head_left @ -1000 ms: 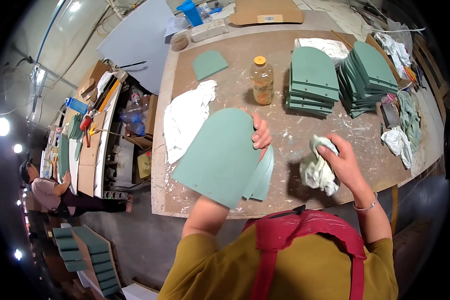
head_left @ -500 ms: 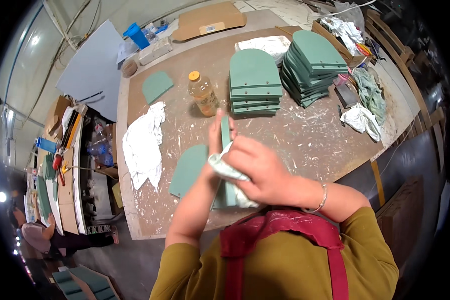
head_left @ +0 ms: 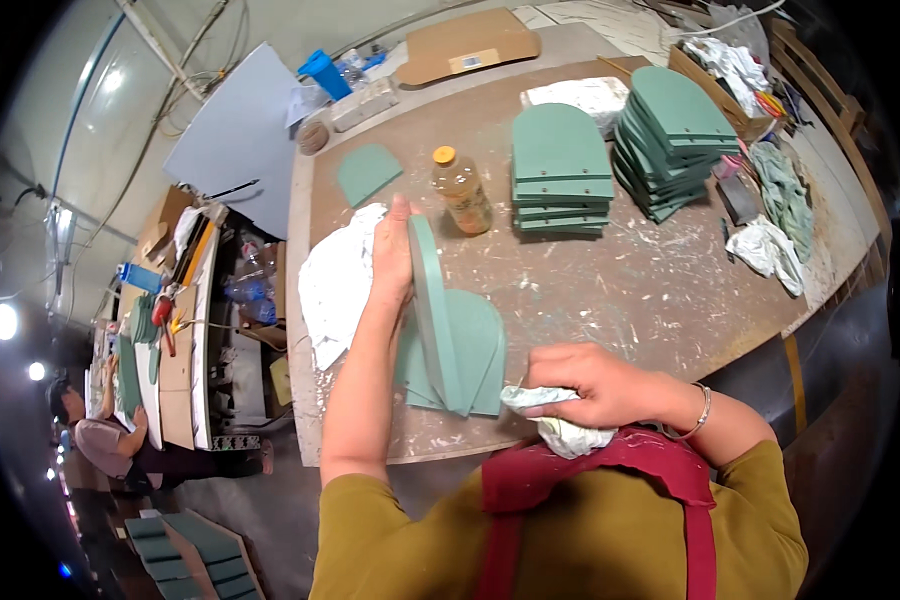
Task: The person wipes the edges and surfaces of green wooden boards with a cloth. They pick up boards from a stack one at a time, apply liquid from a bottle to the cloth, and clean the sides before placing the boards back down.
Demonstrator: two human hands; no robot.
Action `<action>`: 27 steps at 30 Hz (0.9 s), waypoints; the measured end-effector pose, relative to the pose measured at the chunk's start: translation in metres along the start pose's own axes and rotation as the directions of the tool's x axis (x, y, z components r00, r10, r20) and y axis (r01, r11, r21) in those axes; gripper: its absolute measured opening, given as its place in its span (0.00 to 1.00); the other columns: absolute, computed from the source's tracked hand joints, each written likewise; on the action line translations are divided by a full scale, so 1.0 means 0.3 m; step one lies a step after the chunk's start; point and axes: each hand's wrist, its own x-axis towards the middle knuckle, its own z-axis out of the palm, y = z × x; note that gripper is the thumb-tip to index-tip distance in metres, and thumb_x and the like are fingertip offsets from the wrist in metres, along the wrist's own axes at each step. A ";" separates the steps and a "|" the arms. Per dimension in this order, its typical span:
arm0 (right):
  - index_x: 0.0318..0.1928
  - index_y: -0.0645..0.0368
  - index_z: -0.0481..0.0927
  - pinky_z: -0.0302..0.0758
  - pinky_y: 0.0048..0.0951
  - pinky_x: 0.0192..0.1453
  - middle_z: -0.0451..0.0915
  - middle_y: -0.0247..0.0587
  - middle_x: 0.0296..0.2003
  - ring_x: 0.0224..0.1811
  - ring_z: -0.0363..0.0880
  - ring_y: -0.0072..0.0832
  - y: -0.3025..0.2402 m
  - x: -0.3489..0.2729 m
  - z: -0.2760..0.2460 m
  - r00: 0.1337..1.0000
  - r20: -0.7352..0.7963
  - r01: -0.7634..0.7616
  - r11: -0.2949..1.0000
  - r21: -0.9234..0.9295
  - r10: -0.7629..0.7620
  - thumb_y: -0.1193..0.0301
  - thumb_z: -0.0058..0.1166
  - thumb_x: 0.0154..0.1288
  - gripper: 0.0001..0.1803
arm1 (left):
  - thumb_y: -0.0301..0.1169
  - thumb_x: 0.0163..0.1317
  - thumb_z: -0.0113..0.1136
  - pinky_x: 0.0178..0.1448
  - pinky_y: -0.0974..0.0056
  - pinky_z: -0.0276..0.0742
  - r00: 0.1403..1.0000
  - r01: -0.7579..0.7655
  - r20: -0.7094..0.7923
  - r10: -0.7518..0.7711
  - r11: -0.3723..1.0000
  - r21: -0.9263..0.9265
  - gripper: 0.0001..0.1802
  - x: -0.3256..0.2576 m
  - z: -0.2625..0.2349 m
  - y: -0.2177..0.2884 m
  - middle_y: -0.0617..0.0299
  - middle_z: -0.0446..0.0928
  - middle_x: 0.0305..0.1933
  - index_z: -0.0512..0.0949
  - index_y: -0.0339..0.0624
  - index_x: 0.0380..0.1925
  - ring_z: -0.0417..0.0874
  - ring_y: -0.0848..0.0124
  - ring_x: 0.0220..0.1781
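Left hand (head_left: 392,262) closed around top of green panel (head_left: 432,312), held on edge at frame centre, above more panels (head_left: 470,350) on worktop (head_left: 650,290). Right hand (head_left: 600,385) lower centre, clenched on white rag (head_left: 560,425) beside panels' lower edge. Bottle (head_left: 460,190) and panel stacks (head_left: 560,170) further up.

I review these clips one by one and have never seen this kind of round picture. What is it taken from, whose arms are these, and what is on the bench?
The picture comes from a wide-angle camera worn on a person's head, looking down, so edges bend. Both arms belong to that person. The left hand holds a green arch-shaped panel on edge on the workbench; more green panels lean beside it. The right hand grips a crumpled rag. Also there: a bottle of amber liquid, two stacks of green panels, and a white cloth.
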 end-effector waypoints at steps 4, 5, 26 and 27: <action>0.49 0.60 0.77 0.74 0.33 0.47 0.79 0.44 0.40 0.42 0.79 0.37 0.097 0.017 0.043 0.978 0.025 -0.208 0.975 0.083 0.207 0.66 0.56 0.64 0.16 | 0.58 0.71 0.34 0.16 0.71 0.54 0.999 -0.022 0.035 0.020 0.999 0.040 0.33 -0.016 -0.036 0.004 0.65 0.61 0.12 0.64 0.45 0.15 0.60 0.75 0.11; 0.48 0.60 0.78 0.74 0.32 0.46 0.80 0.44 0.39 0.41 0.79 0.34 0.116 0.021 0.051 0.957 0.033 -0.290 0.947 0.138 0.288 0.65 0.56 0.64 0.16 | 0.58 0.71 0.34 0.15 0.71 0.54 0.999 -0.010 0.034 0.008 0.998 0.060 0.33 -0.019 -0.048 0.006 0.65 0.61 0.12 0.64 0.44 0.15 0.60 0.75 0.12; 0.43 0.65 0.76 0.72 0.32 0.45 0.77 0.46 0.35 0.39 0.77 0.36 0.103 0.075 0.009 0.772 -0.461 -0.300 0.890 0.343 0.438 0.66 0.55 0.64 0.14 | 0.51 0.73 0.38 0.21 0.72 0.59 0.925 0.247 0.303 -0.228 0.969 -0.024 0.30 -0.103 0.012 -0.175 0.66 0.66 0.17 0.68 0.41 0.18 0.64 0.77 0.17; 0.43 0.64 0.76 0.72 0.32 0.45 0.76 0.45 0.35 0.39 0.76 0.35 0.081 0.084 0.006 0.810 -0.513 -0.209 0.957 0.199 0.284 0.67 0.56 0.64 0.13 | 0.52 0.72 0.40 0.23 0.73 0.61 0.919 0.243 0.331 -0.212 0.968 -0.054 0.29 -0.111 0.018 -0.189 0.68 0.67 0.18 0.71 0.41 0.19 0.66 0.79 0.19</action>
